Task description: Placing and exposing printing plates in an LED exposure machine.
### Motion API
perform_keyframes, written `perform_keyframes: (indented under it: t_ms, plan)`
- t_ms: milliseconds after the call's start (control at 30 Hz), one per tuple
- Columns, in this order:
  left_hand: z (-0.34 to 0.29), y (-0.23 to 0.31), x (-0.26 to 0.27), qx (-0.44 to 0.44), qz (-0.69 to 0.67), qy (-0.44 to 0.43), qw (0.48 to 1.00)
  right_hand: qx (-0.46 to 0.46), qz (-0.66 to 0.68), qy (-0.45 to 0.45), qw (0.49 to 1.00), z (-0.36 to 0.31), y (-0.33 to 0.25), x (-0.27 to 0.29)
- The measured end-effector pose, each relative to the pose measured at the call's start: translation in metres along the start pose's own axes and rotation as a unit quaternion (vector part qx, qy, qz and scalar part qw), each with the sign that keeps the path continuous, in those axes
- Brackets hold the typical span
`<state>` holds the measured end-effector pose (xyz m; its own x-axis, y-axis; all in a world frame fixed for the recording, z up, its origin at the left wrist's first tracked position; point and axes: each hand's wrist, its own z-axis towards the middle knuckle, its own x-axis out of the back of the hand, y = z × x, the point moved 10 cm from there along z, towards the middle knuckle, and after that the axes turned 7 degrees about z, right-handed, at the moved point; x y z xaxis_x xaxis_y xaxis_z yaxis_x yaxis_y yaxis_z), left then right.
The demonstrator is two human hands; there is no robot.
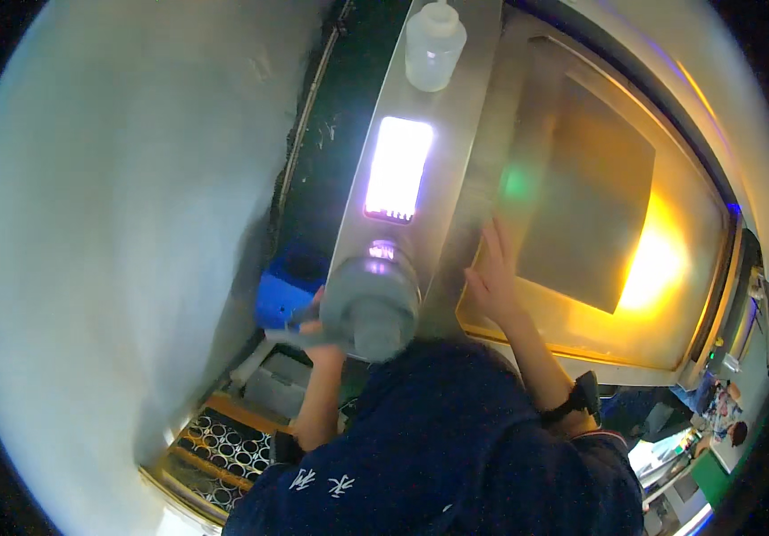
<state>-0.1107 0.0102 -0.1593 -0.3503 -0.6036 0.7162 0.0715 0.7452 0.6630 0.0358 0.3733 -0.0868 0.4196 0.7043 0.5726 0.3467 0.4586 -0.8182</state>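
My left hand (323, 354) is at a grey cylindrical container (371, 304) with a narrower round end, near the middle of the view. Its fingers seem to close on a grey handle-like strip (290, 339) at the container's side; the container hides part of them. My right hand (494, 279) has its fingers apart and rests by the left edge of a wide framed panel (536, 317) lit yellow. On that panel lies a darker grey, sheet-like rectangle (581, 196), just beyond my fingertips.
A metal ledge (451, 170) carries a bright phone-like screen (399, 168) and a white translucent bottle (435, 49). A blue object (284, 295) is left of my left hand. Lower left, a rack with round holes (228, 442) stands by a pale wall (116, 223). People (726, 411) are far right.
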Motion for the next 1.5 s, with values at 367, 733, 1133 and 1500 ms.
perform_keyframes:
  t_ms: [367,733,1133,1500]
  plan:
    - [-0.045,0.132,0.041,-0.233,0.101,0.245,0.936,-0.051,0.033,0.021,0.998,-0.211,0.074,0.095]
    - [-0.239,0.271,-0.261,-0.559,0.259,-0.078,0.784,-0.311,0.07,-0.107,0.942,-0.519,0.301,0.109]
    - [-0.257,0.267,-0.313,-0.545,0.363,-0.208,0.727,-0.399,-0.374,-0.029,0.836,-0.569,0.585,0.225]
    - [-0.249,0.274,-0.307,-0.551,0.329,-0.194,0.742,-0.429,-0.307,0.159,0.834,-0.574,0.483,0.224]
